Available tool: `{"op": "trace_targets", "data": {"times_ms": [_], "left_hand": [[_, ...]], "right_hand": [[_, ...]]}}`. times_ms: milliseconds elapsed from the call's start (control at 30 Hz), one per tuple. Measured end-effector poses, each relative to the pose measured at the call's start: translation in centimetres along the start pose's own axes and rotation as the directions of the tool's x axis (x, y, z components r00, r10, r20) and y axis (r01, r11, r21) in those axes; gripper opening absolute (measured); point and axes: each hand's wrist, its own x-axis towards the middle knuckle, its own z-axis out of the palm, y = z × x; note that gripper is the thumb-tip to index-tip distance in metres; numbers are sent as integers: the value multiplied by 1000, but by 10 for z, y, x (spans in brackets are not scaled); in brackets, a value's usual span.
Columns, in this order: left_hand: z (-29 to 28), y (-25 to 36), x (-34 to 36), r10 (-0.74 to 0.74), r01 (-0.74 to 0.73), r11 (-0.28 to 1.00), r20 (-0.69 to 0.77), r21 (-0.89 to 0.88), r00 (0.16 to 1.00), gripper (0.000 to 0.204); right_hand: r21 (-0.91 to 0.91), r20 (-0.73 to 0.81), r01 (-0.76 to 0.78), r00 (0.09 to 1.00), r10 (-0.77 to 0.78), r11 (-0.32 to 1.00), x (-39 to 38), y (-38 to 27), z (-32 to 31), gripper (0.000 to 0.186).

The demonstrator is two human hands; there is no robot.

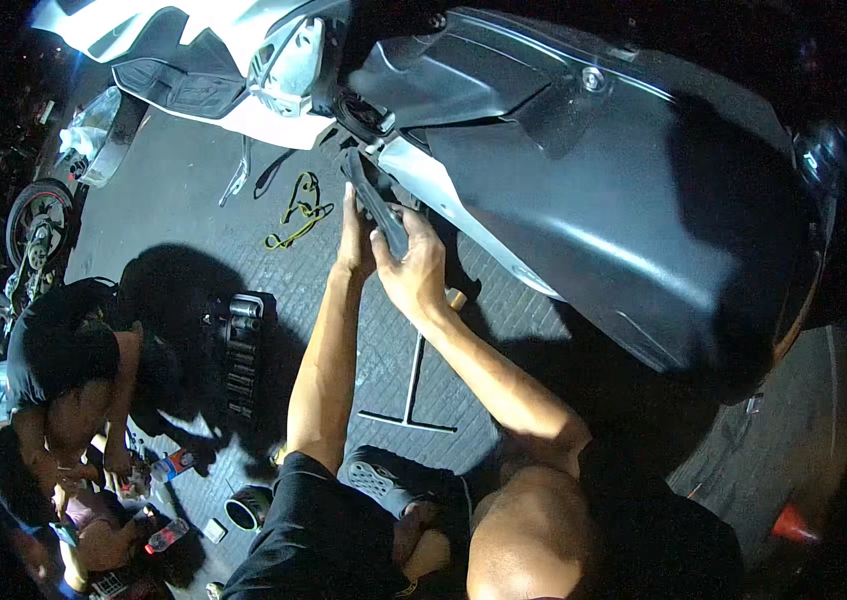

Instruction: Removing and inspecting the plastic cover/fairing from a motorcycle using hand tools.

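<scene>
1 head camera looks steeply down, close above the hands [388, 250] and pavement [193, 190].

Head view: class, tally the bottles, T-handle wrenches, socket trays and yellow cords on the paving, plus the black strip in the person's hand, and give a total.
Black strip, gripped by the right hand: 1
T-handle wrench: 1
Socket tray: 1
Yellow cord: 1
Bottles: 2
Total: 6

Both hands, left hand [354, 240] and right hand [413, 270], on a black trim strip [375, 200] beside the scooter's dark body panel [623, 200].
</scene>
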Motion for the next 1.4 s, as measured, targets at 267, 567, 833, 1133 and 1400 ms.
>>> {"op": "trace_targets", "data": {"times_ms": [267,567,833,1133,1400], "left_hand": [[9,-3,3,-99,99,966,8,-238,995,78],[19,23,10,-176,192,930,81,-313,981,80],[1,44,13,-260,287,917,131,-278,957,83],[29,52,21,-28,51,956,82,-288,996,79],[12,10,42,-13,70,930,159,-361,987,83]], "right_hand": [[-197,152,79,987,-49,977,17,11,10,45],[-196,180,184,972,-149,963,9,25,12,57],[-160,257,58,966,-15,985,11,21,24,64],[-264,173,260,960,-219,929,9,14,9,70],[-86,263,148,957,-121,985,1,4,-16,53]]}}
